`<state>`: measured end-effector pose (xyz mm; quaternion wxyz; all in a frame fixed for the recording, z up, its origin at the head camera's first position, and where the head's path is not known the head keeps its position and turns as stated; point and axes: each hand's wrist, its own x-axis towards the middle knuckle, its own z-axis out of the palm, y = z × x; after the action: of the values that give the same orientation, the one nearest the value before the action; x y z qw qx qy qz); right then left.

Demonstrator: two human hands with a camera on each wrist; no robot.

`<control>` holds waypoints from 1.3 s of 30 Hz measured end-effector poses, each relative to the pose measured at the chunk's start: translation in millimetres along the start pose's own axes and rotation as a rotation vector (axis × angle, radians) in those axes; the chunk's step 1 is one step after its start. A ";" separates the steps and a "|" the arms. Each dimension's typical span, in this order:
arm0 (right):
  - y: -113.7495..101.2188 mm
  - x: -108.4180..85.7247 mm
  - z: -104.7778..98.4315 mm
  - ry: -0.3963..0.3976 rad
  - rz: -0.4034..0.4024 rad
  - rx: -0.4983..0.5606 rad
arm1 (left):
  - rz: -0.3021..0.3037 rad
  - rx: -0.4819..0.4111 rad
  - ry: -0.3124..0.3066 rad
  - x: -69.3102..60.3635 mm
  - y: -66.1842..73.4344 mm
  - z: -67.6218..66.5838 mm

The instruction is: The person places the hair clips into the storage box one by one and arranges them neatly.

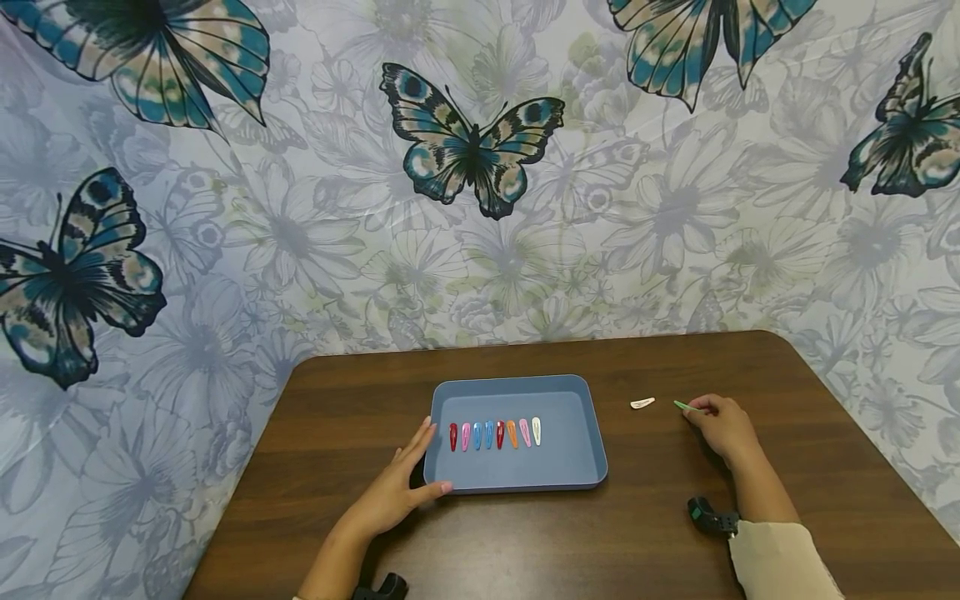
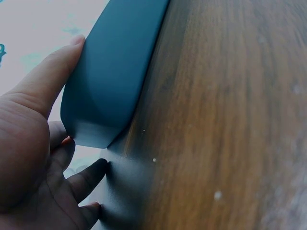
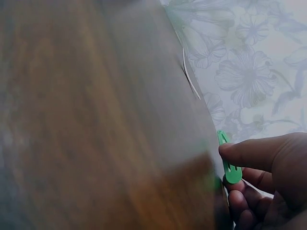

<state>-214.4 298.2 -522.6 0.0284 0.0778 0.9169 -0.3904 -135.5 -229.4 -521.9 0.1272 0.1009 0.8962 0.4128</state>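
Observation:
My right hand pinches a green snap hair clip between thumb and fingers, above the right part of the table. A cream hair clip lies on the wood just to its left. Resting against the left end of a blue-grey tray is my left hand, its fingers extended and spread, thumb at the near edge by the corner. Inside the tray, several hair clips stand side by side in a row: a red clip at the left end, then pink, blue, red and orange ones, with a white clip at the right end.
The brown wooden table has rounded far corners and meets a wall covering printed with butterflies and flowers. A black wrist device sits on the right wrist; another is by the left.

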 end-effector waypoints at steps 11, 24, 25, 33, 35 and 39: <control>-0.4 -1.9 -1.4 -0.003 0.055 0.045 | 0.004 0.000 0.000 0.5 0.8 0.1; -6.2 -2.7 -1.9 0.030 0.084 0.128 | -0.010 0.004 0.001 -0.6 0.7 0.1; -6.4 -2.7 -1.7 0.035 0.086 0.136 | -0.009 0.001 0.000 -0.7 0.5 0.2; -14.0 -2.6 0.3 0.063 0.033 0.154 | 0.000 0.003 0.000 -1.3 0.2 -0.1; -18.7 -3.0 0.6 0.058 0.007 0.166 | 0.002 0.005 0.001 -1.0 0.4 -0.1; -30.9 -6.2 0.6 0.038 -0.028 0.187 | 0.006 0.004 -0.002 -0.7 0.3 -0.5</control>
<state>-213.4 276.0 -500.3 -0.0018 0.0744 0.8778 -0.4732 -134.9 -229.7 -521.2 0.1267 0.1042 0.8967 0.4111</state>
